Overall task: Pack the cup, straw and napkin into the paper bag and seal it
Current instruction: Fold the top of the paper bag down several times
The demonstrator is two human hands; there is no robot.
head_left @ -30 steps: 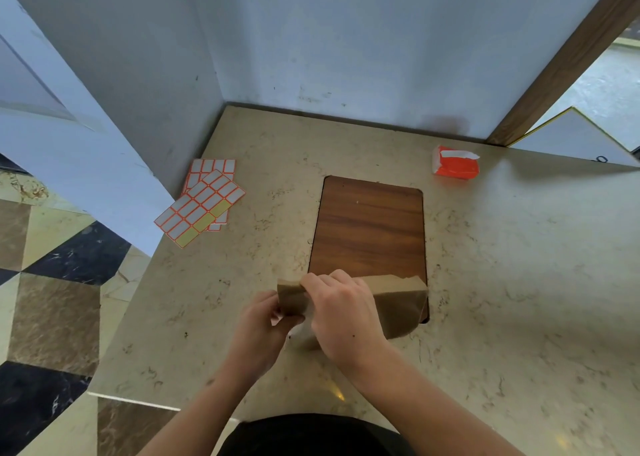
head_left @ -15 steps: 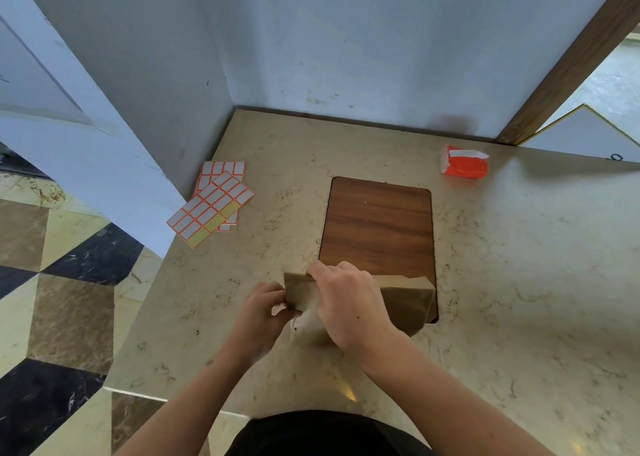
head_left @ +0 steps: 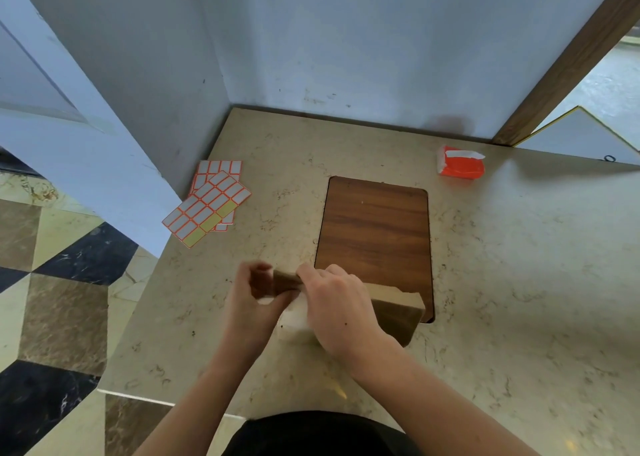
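Hands on paper bag (head_left: pixel 398 312), near edge of tabletop (head_left: pixel 519 282).
L hand (head_left: pixel 251 303) pinches bag's folded left end; R hand (head_left: pixel 337 308) curled over fold, gripping it. Sticker sheets (head_left: pixel 207 206) far left.

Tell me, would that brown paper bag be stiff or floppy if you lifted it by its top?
Probably floppy at the top: the paper bag bends into a fold where the right hand and left hand pinch it. Its lower part looks boxy, so it may hold shape. It likely feels light and could tip if pushed.
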